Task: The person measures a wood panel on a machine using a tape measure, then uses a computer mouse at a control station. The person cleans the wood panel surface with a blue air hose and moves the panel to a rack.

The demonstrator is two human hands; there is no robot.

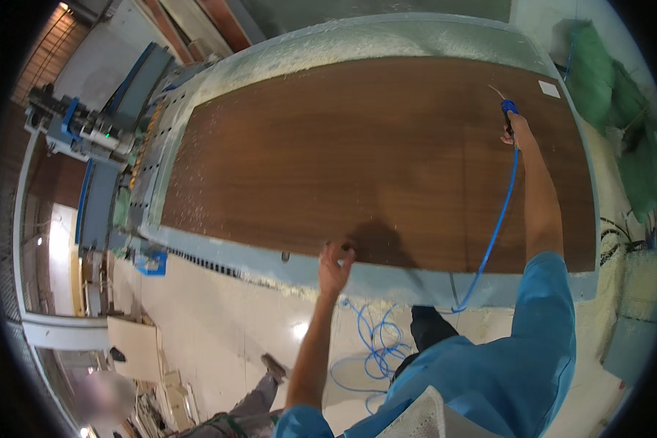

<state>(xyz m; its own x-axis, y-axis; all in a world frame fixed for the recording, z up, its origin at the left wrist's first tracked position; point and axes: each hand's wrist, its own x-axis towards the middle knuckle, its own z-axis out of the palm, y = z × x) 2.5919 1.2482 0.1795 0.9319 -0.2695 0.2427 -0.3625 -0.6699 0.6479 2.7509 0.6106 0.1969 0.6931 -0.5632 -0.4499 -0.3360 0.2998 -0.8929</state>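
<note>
Sawdust (pixel 186 157) lingers only along the left edge of the brown wood panel (pixel 358 160), elsewhere mostly clean, while the right hand (pixel 515 135) grips a blue air blow gun (pixel 509 109) above its far corner and the left hand (pixel 336 263), fingers curled, rests on its near edge.

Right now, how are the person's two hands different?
The right hand is stretched far out over the brown wooden panel, shut around a blue air blow gun with a blue hose. The left hand stays near, holding only the panel's front edge. Both arms are bare below blue sleeves.
</note>
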